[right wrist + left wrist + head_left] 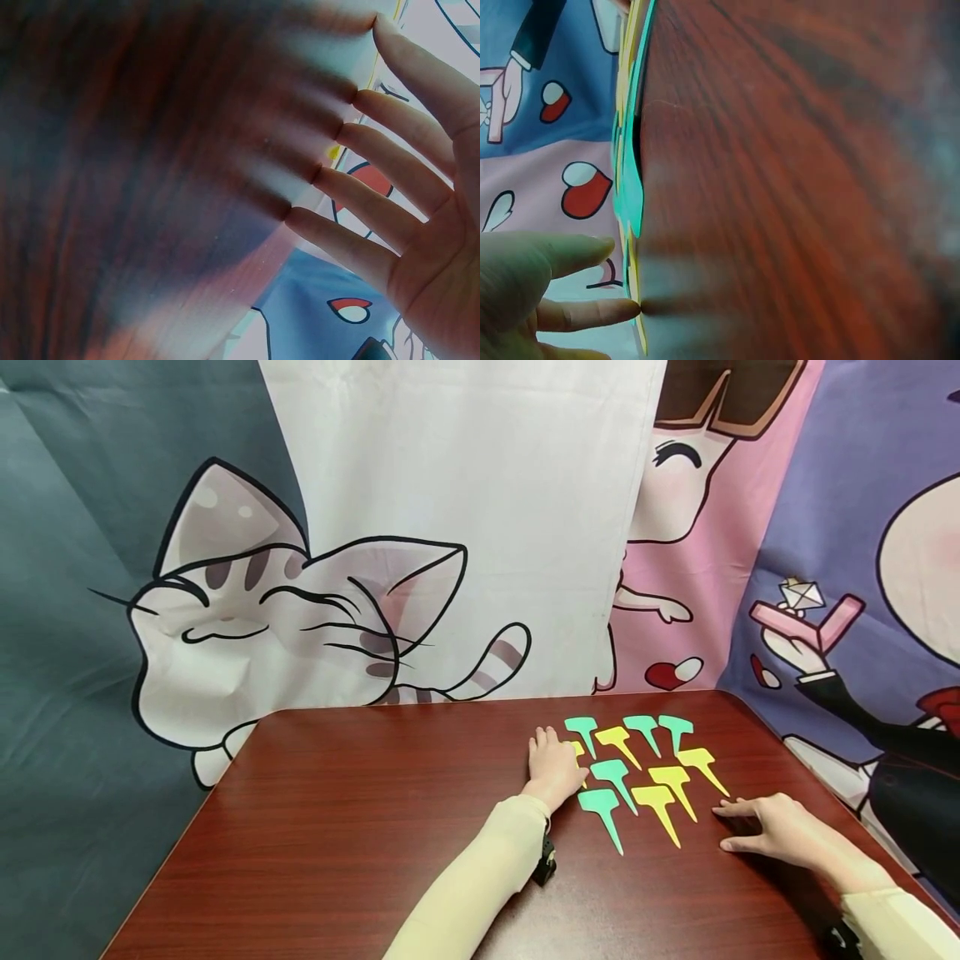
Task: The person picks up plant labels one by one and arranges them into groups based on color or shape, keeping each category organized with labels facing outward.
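T-shaped plant labels lie in a loose group on the table [337, 827], some green, like the near one [598, 802], others yellow, like its neighbour [654, 797]. At the group's left edge, my left hand [553, 768] partly covers a yellow label [577, 749]. The left wrist view has its thumb and fingers extended, one fingertip right at a yellow label's edge [634, 277]. To the right of the labels, my right hand [787, 835] rests its fingertips on the tabletop. Its fingers [367, 199] are spread and slightly bent in the right wrist view, with nothing held.
Behind the table hangs a printed cloth [465, 468] with a cartoon cat and figures. Both wrists carry dark devices, one visible below the left sleeve [480, 877]. The table's right edge runs close beyond my right hand.
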A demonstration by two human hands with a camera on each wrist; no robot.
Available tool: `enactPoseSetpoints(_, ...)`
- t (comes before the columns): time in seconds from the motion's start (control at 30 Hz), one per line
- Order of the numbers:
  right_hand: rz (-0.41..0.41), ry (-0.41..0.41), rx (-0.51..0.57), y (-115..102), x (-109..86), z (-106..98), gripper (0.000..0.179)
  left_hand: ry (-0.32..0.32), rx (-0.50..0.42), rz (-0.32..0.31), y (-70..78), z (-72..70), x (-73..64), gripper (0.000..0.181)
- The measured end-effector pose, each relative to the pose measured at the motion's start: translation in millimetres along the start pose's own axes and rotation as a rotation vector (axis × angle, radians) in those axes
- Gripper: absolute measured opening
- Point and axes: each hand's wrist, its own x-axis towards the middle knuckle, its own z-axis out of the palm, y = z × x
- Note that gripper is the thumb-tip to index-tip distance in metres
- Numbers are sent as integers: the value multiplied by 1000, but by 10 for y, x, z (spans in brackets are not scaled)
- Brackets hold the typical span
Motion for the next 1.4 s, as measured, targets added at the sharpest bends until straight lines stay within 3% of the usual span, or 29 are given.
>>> enactPoseSetpoints(0.33, -46, 34, -16, -7, -4, -4, 47, 22, 69, -19, 56, 38, 86, 37)
enactPoseSetpoints(0.7, -25, 18, -18, -10, 1, -24, 49, 5, 91, -67, 96, 53, 115, 42)
enactPoseSetpoints(1.03, -2, -7, -10, -17, -6, -41, 51, -9, 27, -173, 99, 35, 130, 33)
enactPoseSetpoints(1.4, -1, -13, -8, -10, -8, -33, 51, -3, 23, -258, 103, 54, 145, 28)
